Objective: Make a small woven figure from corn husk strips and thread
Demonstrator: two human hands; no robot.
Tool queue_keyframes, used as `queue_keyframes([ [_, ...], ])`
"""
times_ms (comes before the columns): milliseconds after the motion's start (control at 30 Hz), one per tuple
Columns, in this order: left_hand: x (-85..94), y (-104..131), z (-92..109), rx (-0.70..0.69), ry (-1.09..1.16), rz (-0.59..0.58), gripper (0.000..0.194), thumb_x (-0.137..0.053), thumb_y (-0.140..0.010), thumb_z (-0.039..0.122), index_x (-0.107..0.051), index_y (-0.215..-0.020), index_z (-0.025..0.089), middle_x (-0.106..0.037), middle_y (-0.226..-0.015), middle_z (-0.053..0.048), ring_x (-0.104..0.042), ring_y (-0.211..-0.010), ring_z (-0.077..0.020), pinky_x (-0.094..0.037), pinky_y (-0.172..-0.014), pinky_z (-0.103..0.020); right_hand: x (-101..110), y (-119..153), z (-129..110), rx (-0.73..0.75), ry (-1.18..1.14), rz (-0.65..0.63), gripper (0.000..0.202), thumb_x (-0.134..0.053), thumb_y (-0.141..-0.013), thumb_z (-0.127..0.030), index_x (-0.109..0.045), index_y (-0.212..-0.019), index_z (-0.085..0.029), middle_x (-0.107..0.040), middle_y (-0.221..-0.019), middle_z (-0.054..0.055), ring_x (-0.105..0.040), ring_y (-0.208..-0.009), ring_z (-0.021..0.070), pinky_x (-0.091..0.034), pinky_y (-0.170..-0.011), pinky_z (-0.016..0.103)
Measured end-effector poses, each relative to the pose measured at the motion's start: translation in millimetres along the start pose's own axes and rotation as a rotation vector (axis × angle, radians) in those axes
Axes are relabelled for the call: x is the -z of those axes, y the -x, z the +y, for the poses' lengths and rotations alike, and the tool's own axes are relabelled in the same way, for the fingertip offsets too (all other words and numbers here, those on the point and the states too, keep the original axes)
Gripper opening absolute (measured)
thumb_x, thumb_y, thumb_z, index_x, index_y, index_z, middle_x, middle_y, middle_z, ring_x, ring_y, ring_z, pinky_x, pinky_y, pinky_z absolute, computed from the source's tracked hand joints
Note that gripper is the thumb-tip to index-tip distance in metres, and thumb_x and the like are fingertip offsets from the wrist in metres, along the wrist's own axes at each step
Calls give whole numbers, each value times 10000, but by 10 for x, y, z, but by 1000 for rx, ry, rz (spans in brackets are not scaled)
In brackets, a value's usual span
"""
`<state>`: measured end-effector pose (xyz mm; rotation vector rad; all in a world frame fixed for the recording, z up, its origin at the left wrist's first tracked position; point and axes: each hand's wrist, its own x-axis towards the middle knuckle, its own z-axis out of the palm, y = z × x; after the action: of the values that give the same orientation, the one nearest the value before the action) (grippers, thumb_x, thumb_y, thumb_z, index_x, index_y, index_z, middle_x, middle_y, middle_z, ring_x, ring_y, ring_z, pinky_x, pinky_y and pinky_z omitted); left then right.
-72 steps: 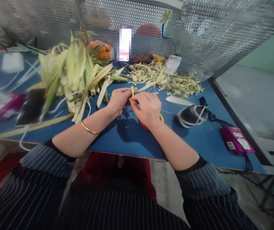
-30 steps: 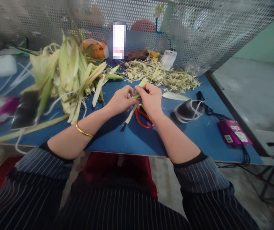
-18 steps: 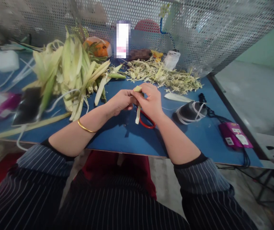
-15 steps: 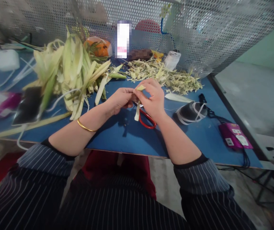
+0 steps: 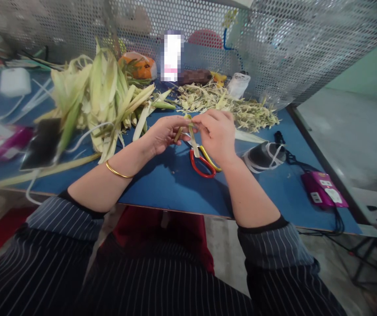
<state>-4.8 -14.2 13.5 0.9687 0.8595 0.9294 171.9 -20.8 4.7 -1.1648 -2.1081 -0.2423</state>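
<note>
Between my hands is a narrow strip of corn husk (image 5: 194, 141), one end hanging down. My left hand (image 5: 166, 134) pinches it, with a short piece poking out below the fingers. My right hand (image 5: 217, 131) is closed, its fingertips against the husk at the top; the hand's back hides part of the grip. Under the hands lie scissors (image 5: 202, 165) with one red and one yellow handle; their blades are partly covered. A big bunch of pale green corn husks (image 5: 104, 92) stands to the left of my hands.
Shredded husk pieces (image 5: 254, 115) are heaped at the back. At right are a dark spool wrapped in white string (image 5: 263, 156) and a purple power box (image 5: 324, 188) with cables. A black phone (image 5: 41, 142) with a white cable lies at left. Perforated metal panels (image 5: 201, 26) border the back.
My right hand has turned and shifted slightly right, back now facing me. The husk strip has moved in my fingers, and the scissors' yellow handle has come into sight.
</note>
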Motion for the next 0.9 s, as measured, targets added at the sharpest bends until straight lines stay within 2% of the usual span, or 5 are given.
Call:
queue_keyframes([
  [267,-43,-32,-24,-57,9,177,89,-693,-774,126,-606,-781,141,-615,-633,20,-556,-503,-53,-323,-408,-165,12,-15,25,127,103,-21,299,-365,-1045,-286,-624,-1178,-217,-707,-952,63,-632,-916,222,-385,-1015,441],
  [467,-15,-82,-62,-89,5,212,96,-687,-763,94,-611,-726,140,-549,-569,47,-502,-457,-33,-287,-408,-170,-23,3,-8,281,118,-81,280,-397,-1038,-286,-663,-958,-254,-670,-916,30,-611,-903,190,-357,-1101,453],
  [567,-17,-88,-90,-106,-42,218,72,-698,-745,108,-638,-761,144,-569,-552,49,-508,-442,-43,-295,-401,-177,-97,26,-35,168,1,-4,234,-488,-1006,-336,-652,-871,-236,-670,-930,45,-616,-939,209,-403,-1046,463],
  [700,-30,-69,-93,-146,-159,207,122,-732,-697,122,-692,-811,134,-657,-604,18,-542,-448,-57,-299,-393,-186,-148,17,-64,-159,-316,106,207,-578,-936,-271,-562,-739,-208,-646,-907,51,-605,-877,189,-469,-836,364],
  [900,-23,-38,-77,-137,-238,135,182,-731,-715,182,-749,-888,127,-737,-716,-35,-565,-455,-63,-318,-395,-185,-71,-46,-54,-545,-618,-51,297,-628,-859,-235,-457,-617,-210,-466,-571,-44,-409,-571,111,-313,-583,280],
])
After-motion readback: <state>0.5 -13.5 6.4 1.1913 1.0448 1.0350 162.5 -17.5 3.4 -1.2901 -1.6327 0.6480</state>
